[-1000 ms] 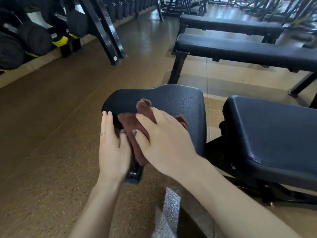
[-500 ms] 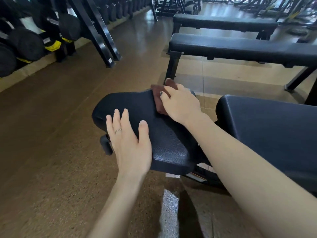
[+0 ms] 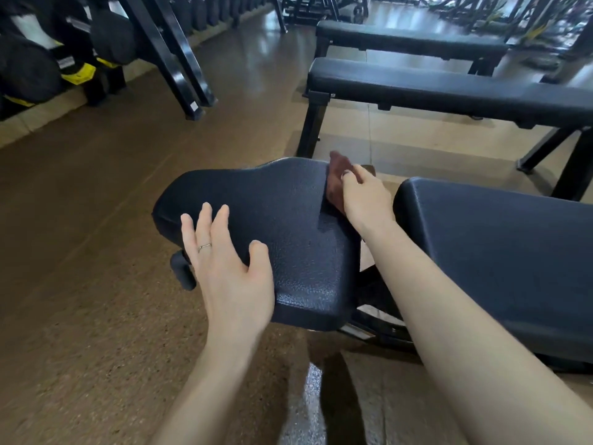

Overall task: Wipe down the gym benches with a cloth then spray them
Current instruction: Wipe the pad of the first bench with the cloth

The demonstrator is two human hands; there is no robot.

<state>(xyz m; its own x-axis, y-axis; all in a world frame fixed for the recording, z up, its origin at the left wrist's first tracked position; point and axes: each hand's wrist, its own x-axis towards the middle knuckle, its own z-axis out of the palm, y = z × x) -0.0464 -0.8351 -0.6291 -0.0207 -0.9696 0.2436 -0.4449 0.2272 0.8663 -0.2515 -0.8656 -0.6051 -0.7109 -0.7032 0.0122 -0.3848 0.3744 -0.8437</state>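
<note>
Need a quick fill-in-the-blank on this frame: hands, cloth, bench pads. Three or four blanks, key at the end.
1. The cloth is held by the ____ hand.
2. The left hand wears a ____ on one finger.
3. The cloth's colour is reddish ____.
4. The cloth sits at the seat pad's ____ edge, opposite the left hand.

Missing words: right; ring; brown; far

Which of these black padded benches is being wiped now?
The nearest one: both hands are on its small black seat pad, the right hand pressing a reddish-brown cloth there.
</note>
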